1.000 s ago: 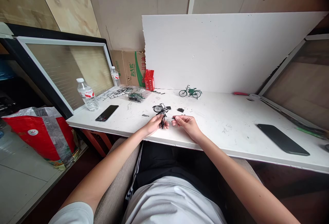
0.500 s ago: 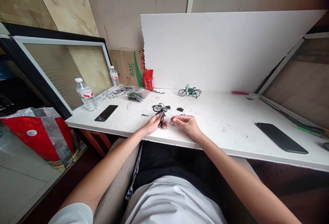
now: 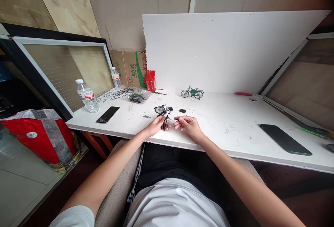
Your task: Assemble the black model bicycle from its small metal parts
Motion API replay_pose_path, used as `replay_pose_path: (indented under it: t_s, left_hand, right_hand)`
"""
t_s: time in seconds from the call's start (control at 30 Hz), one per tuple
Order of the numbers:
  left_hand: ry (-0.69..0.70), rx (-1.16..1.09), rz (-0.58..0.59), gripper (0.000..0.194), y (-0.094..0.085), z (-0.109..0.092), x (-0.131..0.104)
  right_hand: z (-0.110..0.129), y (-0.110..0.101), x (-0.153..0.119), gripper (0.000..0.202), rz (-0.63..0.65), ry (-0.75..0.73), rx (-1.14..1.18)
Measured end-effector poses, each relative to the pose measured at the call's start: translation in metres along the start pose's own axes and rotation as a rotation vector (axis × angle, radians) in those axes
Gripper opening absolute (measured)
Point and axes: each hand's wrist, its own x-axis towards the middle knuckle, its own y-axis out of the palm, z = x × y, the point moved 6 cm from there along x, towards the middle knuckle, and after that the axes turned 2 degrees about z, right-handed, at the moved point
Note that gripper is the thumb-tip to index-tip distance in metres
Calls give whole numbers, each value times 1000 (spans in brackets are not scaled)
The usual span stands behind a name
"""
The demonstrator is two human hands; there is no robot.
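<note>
Holding a black model bicycle (image 3: pixel 165 122) between thumb and fingers, my left hand (image 3: pixel 156 126) sits over the near edge of the white table (image 3: pixel 224 126), left of the middle. From my remote seat I see the model's dark, slender parts crossing those fingers, with a spoked wheel (image 3: pixel 159 110) just beyond on the far side; I cannot tell whether the wheel is joined to the rest. My right hand (image 3: pixel 190 126) is just beside it, to the right, thumb and forefinger pinched on a small dark piece (image 3: pixel 176 118), too tiny for me to identify. Farther off, a flat black part (image 3: pixel 182 111) lies on the tabletop, and beyond it a green model bicycle (image 3: pixel 192 92) stands upright near the white board (image 3: pixel 221 53). To the far left I have a clear bag (image 3: pixel 137 98) of green parts beside dark sprue frames (image 3: pixel 120 93); nearer, a phone (image 3: pixel 107 114) lies flat by a water bottle (image 3: pixel 87 96).
</note>
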Motion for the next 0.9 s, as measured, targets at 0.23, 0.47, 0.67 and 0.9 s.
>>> replay_pose_path:
  t_s: [0.23, 0.47, 0.67, 0.9]
  left_hand:
    - [5, 72, -8, 58, -5, 5, 1]
    - [-18, 42, 4, 60, -2, 2, -1]
    - [-9, 47, 4, 61, -2, 3, 0]
    - [6, 59, -6, 57, -7, 9, 3]
  right_hand:
    - [0, 1, -1, 51, 17, -2, -52]
    - [-7, -3, 1, 45, -7, -2, -43]
    - [-8, 0, 1, 48, 20, 21, -27]
    - [-3, 4, 0, 48, 66, 26, -18]
